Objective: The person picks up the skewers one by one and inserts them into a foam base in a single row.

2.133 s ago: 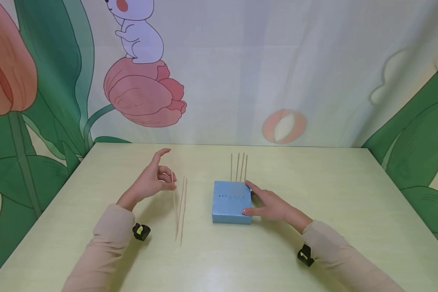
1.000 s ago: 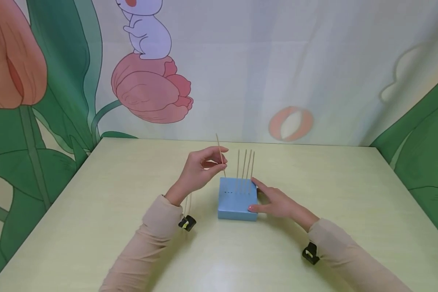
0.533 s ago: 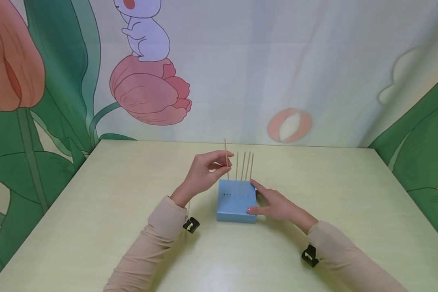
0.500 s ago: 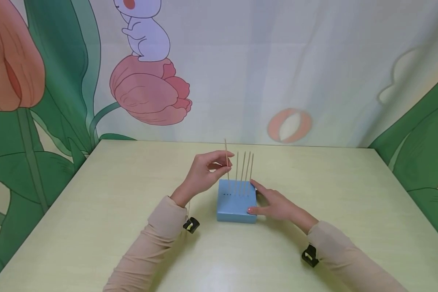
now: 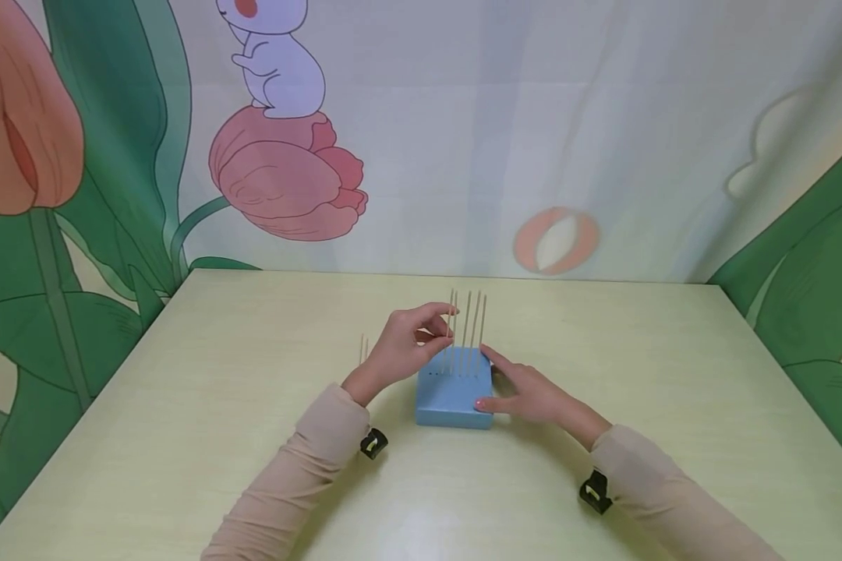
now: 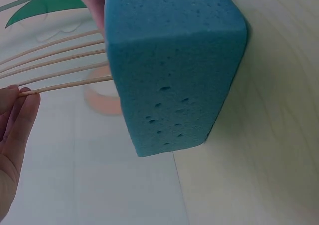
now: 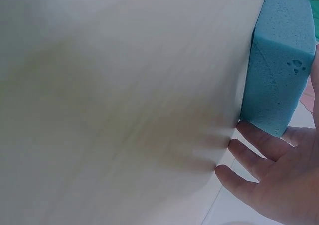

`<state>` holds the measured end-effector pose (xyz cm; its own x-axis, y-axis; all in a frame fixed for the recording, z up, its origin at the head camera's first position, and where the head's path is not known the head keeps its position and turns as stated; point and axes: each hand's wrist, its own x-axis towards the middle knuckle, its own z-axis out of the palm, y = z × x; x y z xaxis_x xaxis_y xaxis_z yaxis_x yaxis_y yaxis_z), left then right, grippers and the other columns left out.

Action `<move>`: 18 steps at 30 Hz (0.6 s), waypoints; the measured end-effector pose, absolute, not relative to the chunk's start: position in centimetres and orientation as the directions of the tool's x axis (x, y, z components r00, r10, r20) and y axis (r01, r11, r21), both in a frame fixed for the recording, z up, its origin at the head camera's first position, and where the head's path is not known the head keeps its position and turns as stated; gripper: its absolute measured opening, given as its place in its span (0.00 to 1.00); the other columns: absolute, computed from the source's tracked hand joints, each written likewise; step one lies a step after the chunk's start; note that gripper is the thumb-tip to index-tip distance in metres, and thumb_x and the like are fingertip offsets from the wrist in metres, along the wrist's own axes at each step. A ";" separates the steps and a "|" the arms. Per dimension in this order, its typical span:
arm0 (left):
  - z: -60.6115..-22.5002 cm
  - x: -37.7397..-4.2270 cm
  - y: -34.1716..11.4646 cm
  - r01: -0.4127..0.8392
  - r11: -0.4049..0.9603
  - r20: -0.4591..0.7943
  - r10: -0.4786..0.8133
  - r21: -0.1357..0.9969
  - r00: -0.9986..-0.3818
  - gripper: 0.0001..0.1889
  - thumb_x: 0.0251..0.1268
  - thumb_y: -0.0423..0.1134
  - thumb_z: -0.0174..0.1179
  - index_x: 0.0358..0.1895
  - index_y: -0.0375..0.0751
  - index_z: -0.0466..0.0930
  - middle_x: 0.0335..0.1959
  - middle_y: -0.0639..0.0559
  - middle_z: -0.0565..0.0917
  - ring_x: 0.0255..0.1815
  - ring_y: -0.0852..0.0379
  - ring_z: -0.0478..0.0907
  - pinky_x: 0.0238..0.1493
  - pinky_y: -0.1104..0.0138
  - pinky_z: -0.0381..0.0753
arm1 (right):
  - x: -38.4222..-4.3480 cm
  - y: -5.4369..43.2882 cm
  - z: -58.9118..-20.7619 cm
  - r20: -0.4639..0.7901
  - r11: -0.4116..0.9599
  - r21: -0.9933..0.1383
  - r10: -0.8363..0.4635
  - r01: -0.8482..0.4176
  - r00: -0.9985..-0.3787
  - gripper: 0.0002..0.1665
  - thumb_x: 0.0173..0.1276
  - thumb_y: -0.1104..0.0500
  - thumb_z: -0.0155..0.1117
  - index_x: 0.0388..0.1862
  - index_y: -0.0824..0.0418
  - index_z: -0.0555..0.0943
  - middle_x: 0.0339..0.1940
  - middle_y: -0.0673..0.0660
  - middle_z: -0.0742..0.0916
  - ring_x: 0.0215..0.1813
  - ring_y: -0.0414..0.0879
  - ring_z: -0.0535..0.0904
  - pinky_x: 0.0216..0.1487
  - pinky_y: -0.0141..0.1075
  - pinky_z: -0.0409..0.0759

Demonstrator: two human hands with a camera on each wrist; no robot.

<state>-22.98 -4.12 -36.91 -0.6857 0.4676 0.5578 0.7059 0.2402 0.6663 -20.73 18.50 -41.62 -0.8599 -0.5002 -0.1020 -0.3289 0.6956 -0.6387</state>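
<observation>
A blue foam block [image 5: 453, 405] with a row of small holes stands on the table, several thin wooden sticks [image 5: 468, 331] upright in it. My left hand [image 5: 410, 343] pinches another stick [image 6: 70, 85] between thumb and fingertip. That stick is upright at the left end of the row, its top about level with the others. The left wrist view hides where its lower end meets the block's top. My right hand [image 5: 526, 389] holds the block at its right side, thumb on top and index finger at the back corner. Other right fingertips [image 7: 224, 170] touch the table.
Loose sticks [image 5: 362, 348] lie on the table left of the block, mostly hidden behind my left forearm. A pale wooden table [image 5: 603, 327] surrounds the block. Behind it hangs a printed curtain [image 5: 435, 156].
My left hand has brought one stick from the loose ones rightward to the block, then lowered it at the hole row beside the standing sticks. The right hand has stayed on the block.
</observation>
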 end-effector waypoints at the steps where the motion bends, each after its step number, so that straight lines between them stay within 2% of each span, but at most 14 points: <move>1: -37.0 -22.9 -4.1 0.707 0.240 0.558 0.469 0.666 -0.685 0.17 0.51 0.22 0.62 0.47 0.30 0.75 0.26 0.44 0.81 0.29 0.54 0.80 0.34 0.72 0.80 | -20.7 18.5 -41.6 -0.102 0.696 -0.639 -0.499 -0.327 -0.861 0.54 0.57 0.40 0.63 0.72 0.61 0.47 0.64 0.66 0.69 0.66 0.60 0.60 0.64 0.55 0.56; 5: -36.9 -22.8 -4.2 0.709 0.246 0.549 0.487 0.661 -0.680 0.18 0.52 0.22 0.61 0.48 0.30 0.74 0.27 0.44 0.81 0.31 0.54 0.80 0.34 0.70 0.81 | -20.6 18.5 -41.6 -0.098 0.695 -0.639 -0.499 -0.330 -0.861 0.54 0.57 0.40 0.63 0.72 0.61 0.47 0.64 0.66 0.69 0.66 0.60 0.60 0.63 0.55 0.56; 12: -36.2 -22.1 -5.8 0.701 0.277 0.499 0.537 0.658 -0.680 0.24 0.53 0.25 0.62 0.56 0.31 0.70 0.37 0.41 0.80 0.39 0.48 0.79 0.38 0.61 0.81 | -20.5 18.4 -41.6 -0.093 0.693 -0.637 -0.505 -0.339 -0.858 0.54 0.58 0.41 0.63 0.72 0.62 0.48 0.64 0.66 0.69 0.66 0.61 0.60 0.63 0.56 0.56; 18: -35.8 -21.7 -8.5 0.678 0.345 0.447 0.548 0.649 -0.707 0.29 0.52 0.29 0.65 0.59 0.34 0.67 0.38 0.47 0.76 0.38 0.52 0.77 0.36 0.63 0.81 | -20.3 18.3 -41.5 -0.110 0.696 -0.644 -0.496 -0.318 -0.862 0.55 0.57 0.40 0.63 0.73 0.60 0.46 0.66 0.66 0.67 0.67 0.61 0.57 0.64 0.56 0.55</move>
<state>-21.66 -8.50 -35.81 -0.7070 0.5480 0.4470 0.6779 0.3451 0.6491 -20.29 18.34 -41.55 -0.8616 -0.4956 -0.1098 -0.3180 0.6955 -0.6443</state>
